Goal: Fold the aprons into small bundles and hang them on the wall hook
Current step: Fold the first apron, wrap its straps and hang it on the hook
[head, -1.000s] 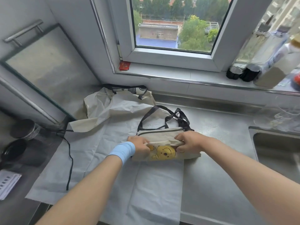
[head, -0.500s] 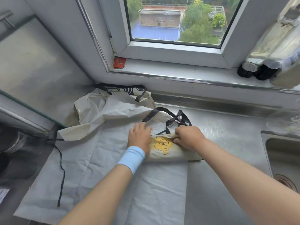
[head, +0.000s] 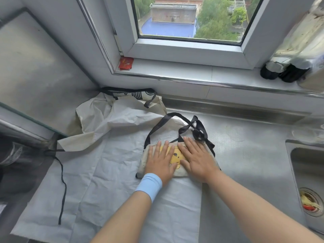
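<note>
folded apron (head: 180,170): cream, yellow bear print
straps (head: 198,128): black
wristband (head: 149,185): light blue
counter (head: 245,155): silver-grey

We find no words or numbers that we can read. The red packet (head: 125,63) on the window sill (head: 175,68) carries pale print, too small to make out. The building (head: 173,14) outside bears dark marks, blurred. The folded apron (head: 150,151) shows only a yellow bear drawing (head: 176,156).

This is a home kitchen: a stainless-steel desk (head: 245,155) runs into a sunken sink (head: 306,169) whose drain strainer (head: 309,201) holds food scraps, bottles (head: 287,67) stand on the window sill (head: 192,67), and the window (head: 189,16) overlooks trees and a rooftop.
</note>
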Action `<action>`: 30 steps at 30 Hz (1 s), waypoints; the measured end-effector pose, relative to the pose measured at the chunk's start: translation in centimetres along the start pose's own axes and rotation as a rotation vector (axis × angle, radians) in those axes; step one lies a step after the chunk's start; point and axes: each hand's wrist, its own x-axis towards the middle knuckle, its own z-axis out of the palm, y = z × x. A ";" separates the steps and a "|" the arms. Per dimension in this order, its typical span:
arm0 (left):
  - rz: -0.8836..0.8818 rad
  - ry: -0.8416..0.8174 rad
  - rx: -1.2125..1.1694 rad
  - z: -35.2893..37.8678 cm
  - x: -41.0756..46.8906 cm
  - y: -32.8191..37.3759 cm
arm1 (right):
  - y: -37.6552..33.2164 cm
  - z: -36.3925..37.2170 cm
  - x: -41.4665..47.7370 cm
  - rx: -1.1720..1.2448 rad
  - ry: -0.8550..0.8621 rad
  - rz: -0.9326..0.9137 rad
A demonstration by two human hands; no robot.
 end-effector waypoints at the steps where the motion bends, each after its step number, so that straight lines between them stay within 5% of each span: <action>1: -0.015 0.016 0.012 0.4 -0.2 -0.4 | 0.4 -0.1 -0.2 0.006 -0.030 -0.003; 11: -0.071 -0.018 0.074 0.1 -2.6 -2.3 | 0.8 -0.7 -1.4 0.016 -0.012 -0.004; 15: 0.108 0.084 0.056 -1.8 -2.9 -0.9 | -0.9 -1.9 -1.3 -0.035 0.193 -0.216; 17: 0.129 0.038 0.060 -2.4 -3.1 -1.0 | -1.4 -2.4 -1.8 -0.018 0.120 -0.271; 22: 0.135 0.046 0.010 -2.3 -3.9 -3.1 | -0.4 -2.3 -3.2 -0.154 0.055 -0.260; 26: 0.150 -0.031 -0.161 -2.0 -4.4 -5.2 | 0.1 -1.7 -3.6 -0.240 0.207 -0.289; 30: 0.070 0.038 -0.324 -2.7 -4.0 -6.2 | 0.0 -1.8 -3.4 -0.189 0.308 -0.089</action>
